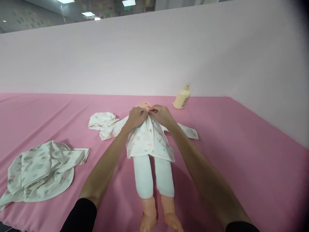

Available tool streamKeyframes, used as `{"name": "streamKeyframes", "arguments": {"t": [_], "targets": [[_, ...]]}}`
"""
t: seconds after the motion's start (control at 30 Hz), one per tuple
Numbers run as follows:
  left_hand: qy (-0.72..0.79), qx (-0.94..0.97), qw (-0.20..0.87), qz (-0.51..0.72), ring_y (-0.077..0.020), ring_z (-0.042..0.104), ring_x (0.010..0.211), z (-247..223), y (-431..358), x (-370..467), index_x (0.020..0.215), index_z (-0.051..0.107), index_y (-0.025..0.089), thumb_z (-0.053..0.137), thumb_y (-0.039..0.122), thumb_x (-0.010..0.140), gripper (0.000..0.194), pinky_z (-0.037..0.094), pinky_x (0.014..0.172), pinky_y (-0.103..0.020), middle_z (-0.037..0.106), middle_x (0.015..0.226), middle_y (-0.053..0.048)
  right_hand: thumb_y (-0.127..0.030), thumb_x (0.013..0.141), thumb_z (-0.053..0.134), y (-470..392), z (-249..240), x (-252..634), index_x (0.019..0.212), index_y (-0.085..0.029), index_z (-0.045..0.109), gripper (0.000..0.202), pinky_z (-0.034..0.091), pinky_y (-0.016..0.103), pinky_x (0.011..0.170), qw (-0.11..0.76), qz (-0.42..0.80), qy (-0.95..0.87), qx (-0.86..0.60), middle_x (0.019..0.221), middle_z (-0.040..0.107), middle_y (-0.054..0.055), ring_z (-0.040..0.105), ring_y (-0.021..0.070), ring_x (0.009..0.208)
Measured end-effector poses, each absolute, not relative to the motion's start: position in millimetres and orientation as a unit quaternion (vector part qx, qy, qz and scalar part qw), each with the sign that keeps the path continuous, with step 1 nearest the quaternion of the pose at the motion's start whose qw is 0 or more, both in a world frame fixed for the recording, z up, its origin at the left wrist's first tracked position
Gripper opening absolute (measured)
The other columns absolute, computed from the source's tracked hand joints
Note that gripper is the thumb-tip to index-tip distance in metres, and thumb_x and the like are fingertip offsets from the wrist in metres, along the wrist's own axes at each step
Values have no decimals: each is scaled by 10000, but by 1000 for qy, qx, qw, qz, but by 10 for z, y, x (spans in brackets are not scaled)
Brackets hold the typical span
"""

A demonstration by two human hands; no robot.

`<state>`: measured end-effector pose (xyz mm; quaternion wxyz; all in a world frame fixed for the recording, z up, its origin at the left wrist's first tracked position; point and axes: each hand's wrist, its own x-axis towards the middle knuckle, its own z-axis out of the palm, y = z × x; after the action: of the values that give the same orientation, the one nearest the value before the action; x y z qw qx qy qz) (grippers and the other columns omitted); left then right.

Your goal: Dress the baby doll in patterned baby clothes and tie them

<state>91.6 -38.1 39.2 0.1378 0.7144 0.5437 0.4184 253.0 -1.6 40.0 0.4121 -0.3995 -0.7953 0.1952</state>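
A baby doll (pixel 148 217) lies on its back, feet toward me, in white leggings (pixel 143 177) and a white baby jacket (pixel 142 138) with a small print. At the jacket's neck, just below the doll's face, my left hand (pixel 137 116) pinches the collar from the left. My right hand (pixel 163 115) grips the collar's other side, its fingertips close to those of the left. The jacket's front edges meet at the top, and its sleeves spread out to both sides. My hands cover the fastening and part of the doll's head.
A pink sheet (pixel 231 180) covers the bed, with a white wall (pixel 145 58) behind it. A pale yellow pump bottle (pixel 182 97) stands at the back right. Folded printed cloth (pixel 102 120) lies by the left sleeve, and a crumpled leaf-print garment (pixel 41 170) at the left.
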Motion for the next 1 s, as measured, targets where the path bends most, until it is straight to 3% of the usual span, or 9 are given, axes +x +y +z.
{"name": "streamKeyframes", "arguments": {"t": [0.17,0.4,0.7,1.0], "targets": [[544,700,139,441,-171,493,687,356,-355,892,557,466,195,477,272,911,363,354,666,-300,534,620,-22,-138,810,583,-8,357,2475,683,-179,653,151,401,284,668,414,123,-820,-376,748,659,34,560,163,692],[541,724,112,414,-163,364,602,351,-345,883,555,235,210,405,157,901,389,290,629,-311,362,553,-1,-172,827,610,-11,337,2459,685,-184,659,150,411,289,684,421,118,-815,-379,747,677,29,568,165,690],[562,709,111,412,-211,503,853,309,-347,916,634,435,202,412,183,919,287,380,786,-322,573,751,-53,-197,826,649,-25,340,2454,757,-181,700,88,462,303,741,430,161,-791,-403,821,725,42,635,182,766],[536,667,245,455,-146,484,667,347,-395,885,725,613,173,557,315,876,215,377,614,-272,571,715,-19,-206,830,639,-16,310,2453,820,-182,708,73,502,323,766,438,202,-774,-410,886,735,57,658,192,812]]}}
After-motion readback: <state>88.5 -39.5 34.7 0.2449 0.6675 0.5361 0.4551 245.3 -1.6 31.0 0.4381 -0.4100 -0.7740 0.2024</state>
